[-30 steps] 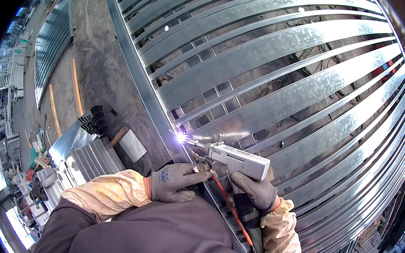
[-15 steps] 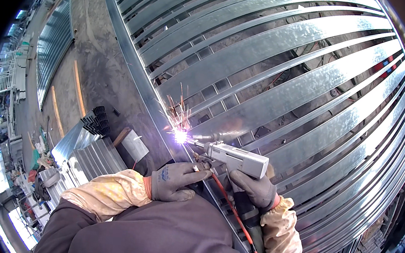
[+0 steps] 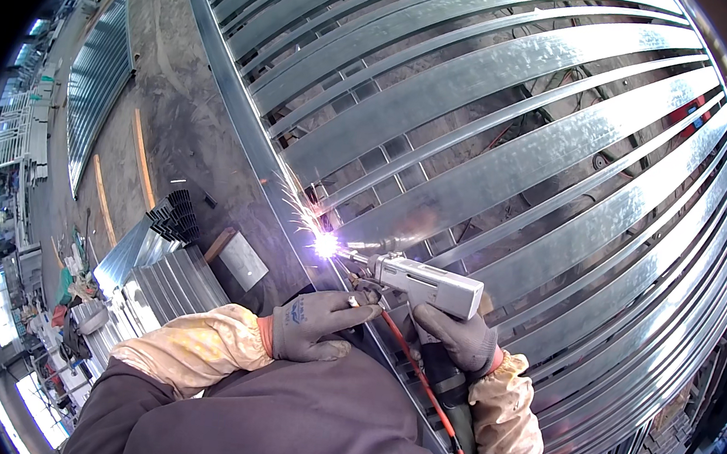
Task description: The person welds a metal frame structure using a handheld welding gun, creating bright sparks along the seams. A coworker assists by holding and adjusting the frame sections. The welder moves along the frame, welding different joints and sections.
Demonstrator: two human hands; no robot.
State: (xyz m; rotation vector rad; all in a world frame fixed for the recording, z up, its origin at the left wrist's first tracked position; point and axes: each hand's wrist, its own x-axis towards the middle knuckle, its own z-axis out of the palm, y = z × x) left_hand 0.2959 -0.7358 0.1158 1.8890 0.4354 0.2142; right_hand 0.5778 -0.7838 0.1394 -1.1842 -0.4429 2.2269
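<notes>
My right hand (image 3: 460, 337), in a grey glove, is wrapped round the grip of a silver handheld welding gun (image 3: 428, 284). The gun's nozzle points left, at a bright arc (image 3: 324, 243) with sparks on the edge beam (image 3: 245, 137) of a galvanized steel frame. Beside the nozzle, my left hand (image 3: 315, 320), also gloved, has its fingers pressed together and bent near the gun's underside. What these fingers grip is hidden, and a small white bit shows at them. From there an orange-red hose (image 3: 425, 380) runs down past my right forearm.
Long parallel metal slats (image 3: 463, 188) fill the right side, with cables on the floor below. At left stand a stack of metal profiles (image 3: 186, 293), a white-topped block (image 3: 244, 261) and two wooden strips (image 3: 143, 158). Another slatted panel (image 3: 99, 79) lies farther off.
The sparks now fly more to the upper left and lower than before. The slats have shifted slightly in view. Both hands and the gun keep nearly the same place.
</notes>
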